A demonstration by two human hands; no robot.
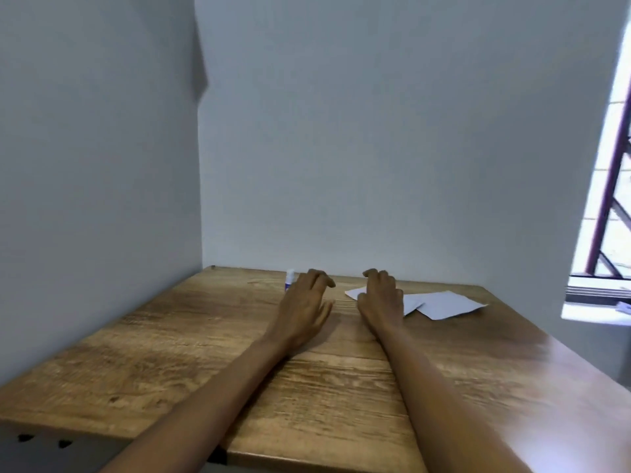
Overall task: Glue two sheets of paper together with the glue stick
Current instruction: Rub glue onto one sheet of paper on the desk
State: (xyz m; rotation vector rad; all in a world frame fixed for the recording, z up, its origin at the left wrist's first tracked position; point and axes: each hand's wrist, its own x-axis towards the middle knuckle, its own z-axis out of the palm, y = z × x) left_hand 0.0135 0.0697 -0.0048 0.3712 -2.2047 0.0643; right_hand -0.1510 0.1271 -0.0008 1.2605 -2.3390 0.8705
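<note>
Table: wood-grain top, brown, streaked with darker grain; a soft sheen toward 3 o'clock, duller at 9 o'clock. Two sheets of paper at 2 o'clock: white, matt, thin, lying flat. Glue stick at 12 o'clock: smooth plastic, white with a purple band. Walls: painted, pale, matt, even. Window bars at 3 o'clock: dark, material unclear.

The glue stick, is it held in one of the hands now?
No. The glue stick stands upright on the table, just beyond the left hand.
</note>
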